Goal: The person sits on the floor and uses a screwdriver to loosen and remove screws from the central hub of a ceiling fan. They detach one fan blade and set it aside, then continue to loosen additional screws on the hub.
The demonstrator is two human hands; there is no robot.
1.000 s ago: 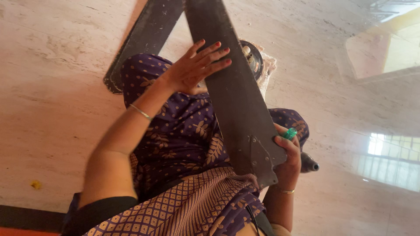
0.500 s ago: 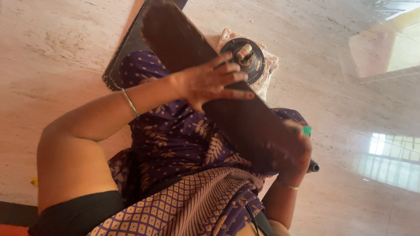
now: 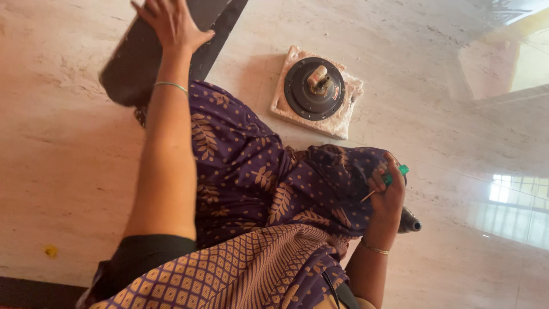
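My left hand [image 3: 171, 24] reaches out to the far left and grips the top of a dark brown fan blade [image 3: 128, 66], which is low over the floor. A second dark blade [image 3: 222, 23] lies beside it, partly under my hand. My right hand [image 3: 386, 194] rests on my knee, closed on a green-handled screwdriver [image 3: 394, 174] whose thin shaft points back toward my lap. The round black fan motor [image 3: 314, 87] sits face up on a pale folded cloth [image 3: 343, 123] ahead of my knees, apart from both hands.
My lap is covered by purple patterned fabric [image 3: 251, 171]. A dark cylindrical part [image 3: 410, 220] lies on the floor behind my right hand. The floor is glossy beige marble [image 3: 63, 171] with window reflections at the right. A small yellow speck [image 3: 50, 250] lies at the lower left.
The fan blade that lay across my lap has swung away to the far left with my left hand. My right hand has let go of it, and the motor is now uncovered.
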